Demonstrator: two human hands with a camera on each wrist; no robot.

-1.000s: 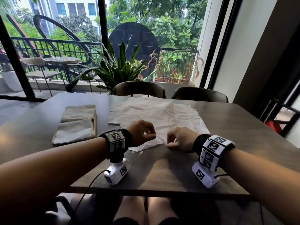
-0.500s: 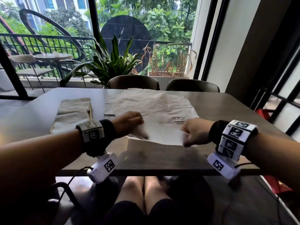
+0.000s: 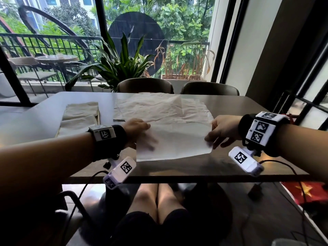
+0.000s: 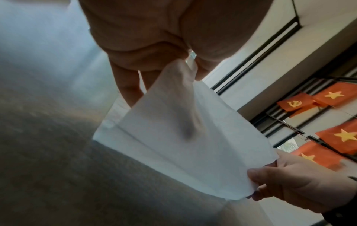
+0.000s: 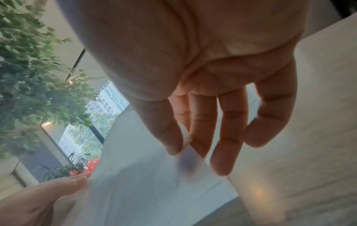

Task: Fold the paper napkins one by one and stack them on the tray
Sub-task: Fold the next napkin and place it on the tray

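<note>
A white paper napkin (image 3: 177, 141) hangs spread out above the near half of the table, held between both hands. My left hand (image 3: 138, 129) pinches its upper left corner, with fingers showing as shadows behind the sheet. My right hand (image 3: 215, 134) pinches the right edge between thumb and forefinger; the other fingers hang loose. The left wrist view shows the napkin (image 4: 173, 137) gripped at both ends, and in the right wrist view the napkin (image 5: 144, 183) is blurred. A pile of unfolded napkins (image 3: 159, 107) lies behind. Folded napkins (image 3: 79, 116) lie on a flat tray (image 3: 98, 116) at the left.
The dark table (image 3: 177, 167) has its front edge just below the hands. Two chairs (image 3: 145, 86) stand at the far side before a potted plant (image 3: 120, 64) and window. Cables (image 3: 284, 164) trail from the wrist cameras. Red flags (image 3: 305, 192) lie on the floor at right.
Both hands have moved apart and lifted, pulling one napkin off the pile and spreading it out towards the near edge. The head view has tilted down.
</note>
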